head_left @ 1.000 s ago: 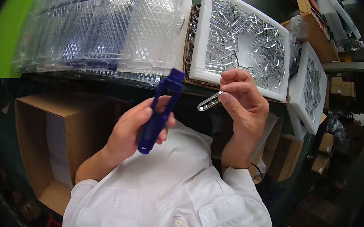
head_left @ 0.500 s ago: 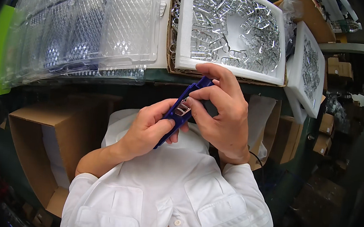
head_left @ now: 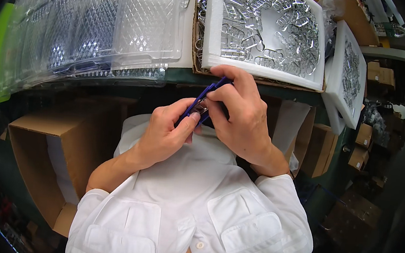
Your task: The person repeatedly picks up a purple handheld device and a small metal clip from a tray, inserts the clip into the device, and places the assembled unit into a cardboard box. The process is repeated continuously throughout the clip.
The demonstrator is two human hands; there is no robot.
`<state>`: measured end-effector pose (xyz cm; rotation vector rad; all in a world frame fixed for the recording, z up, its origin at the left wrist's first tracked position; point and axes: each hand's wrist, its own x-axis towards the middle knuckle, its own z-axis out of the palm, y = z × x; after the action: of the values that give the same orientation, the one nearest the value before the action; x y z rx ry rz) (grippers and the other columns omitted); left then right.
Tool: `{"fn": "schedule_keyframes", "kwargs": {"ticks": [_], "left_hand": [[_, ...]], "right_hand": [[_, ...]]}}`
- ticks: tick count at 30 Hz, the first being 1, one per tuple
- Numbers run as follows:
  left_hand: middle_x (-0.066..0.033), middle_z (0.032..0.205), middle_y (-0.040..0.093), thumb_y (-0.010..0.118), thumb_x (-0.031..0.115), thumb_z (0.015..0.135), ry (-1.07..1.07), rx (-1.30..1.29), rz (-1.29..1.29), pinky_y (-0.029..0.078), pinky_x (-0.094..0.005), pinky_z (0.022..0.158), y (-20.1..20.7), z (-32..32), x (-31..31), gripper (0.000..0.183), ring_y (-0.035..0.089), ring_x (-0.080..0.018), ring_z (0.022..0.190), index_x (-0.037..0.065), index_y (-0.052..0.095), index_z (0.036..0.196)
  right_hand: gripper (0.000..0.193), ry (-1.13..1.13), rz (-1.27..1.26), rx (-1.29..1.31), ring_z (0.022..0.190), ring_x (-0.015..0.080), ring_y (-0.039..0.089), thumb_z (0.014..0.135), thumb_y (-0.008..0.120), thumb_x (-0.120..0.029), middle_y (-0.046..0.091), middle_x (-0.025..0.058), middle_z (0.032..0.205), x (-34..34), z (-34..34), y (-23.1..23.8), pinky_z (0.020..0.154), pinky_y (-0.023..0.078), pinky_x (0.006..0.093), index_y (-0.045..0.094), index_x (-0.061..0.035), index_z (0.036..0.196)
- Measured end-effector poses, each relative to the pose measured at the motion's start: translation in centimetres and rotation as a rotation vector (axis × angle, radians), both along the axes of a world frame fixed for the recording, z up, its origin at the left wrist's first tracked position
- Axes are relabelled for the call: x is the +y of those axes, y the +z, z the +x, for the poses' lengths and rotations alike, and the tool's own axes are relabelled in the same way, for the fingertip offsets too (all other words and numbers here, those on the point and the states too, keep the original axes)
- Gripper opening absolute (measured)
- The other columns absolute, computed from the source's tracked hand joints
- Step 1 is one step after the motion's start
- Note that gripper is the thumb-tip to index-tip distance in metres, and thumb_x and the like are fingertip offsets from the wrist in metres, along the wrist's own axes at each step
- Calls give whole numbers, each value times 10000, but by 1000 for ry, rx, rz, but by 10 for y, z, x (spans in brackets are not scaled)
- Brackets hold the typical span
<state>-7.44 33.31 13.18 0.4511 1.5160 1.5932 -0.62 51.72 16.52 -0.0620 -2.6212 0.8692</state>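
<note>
head view, both bare hands meet in front of the white shirt (head_left: 172, 182), below the edge of the bench. task's thing: a long blue plastic holder (head_left: 199, 100), slanted between the hands, upper end to the person's right. a small shiny metal piece (head_left: 200, 110) shows at its opening, partly hidden by fingers.

step, as i judge it: seating the metal piece in the holder. seems part-way; cannot see whether it is fully home. next move probably calls for a firm, even push with the thumb while the holder is kept from twisting.

left hand (head_left: 166, 128): closed round the lower part of the holder, thumb on top beside the metal, fingers curled underneath. forearm rises from lower left, elbow bent.

right hand (head_left: 245, 116): back of hand up, fingers bent in at the holder's upper end. whether it pinches plastic or metal, cannot tell; tips partly covered. forearm angles in from lower right.

beyond: white foam tray (head_left: 215, 35) of loose metal clips (head_left: 238, 35), clear plastic trays (head_left: 92, 28) to its left.
</note>
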Motion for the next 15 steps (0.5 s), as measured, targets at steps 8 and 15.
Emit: {"fn": "schedule_keyframes", "kwargs": {"ticks": [8,15], "left_hand": [[-41,714,667,628,116,1027,-2,228,26,493,-258,553,-3,-5,6,189,628,-83,605,-32,689,1127],[-54,704,687,628,153,1036,27,44,-45,527,-253,575,9,-5,19,226,663,-99,623,-51,722,1010]], "right_hand": [[404,-207,-448,-17,1042,268,716,834,781,-14,669,131,1260,-6,6,-11,815,582,344,609,-22,1200],[292,-177,-746,-54,867,147,696,857,751,5,707,77,1038,1,8,-12,787,560,300,622,-23,1117]]}}
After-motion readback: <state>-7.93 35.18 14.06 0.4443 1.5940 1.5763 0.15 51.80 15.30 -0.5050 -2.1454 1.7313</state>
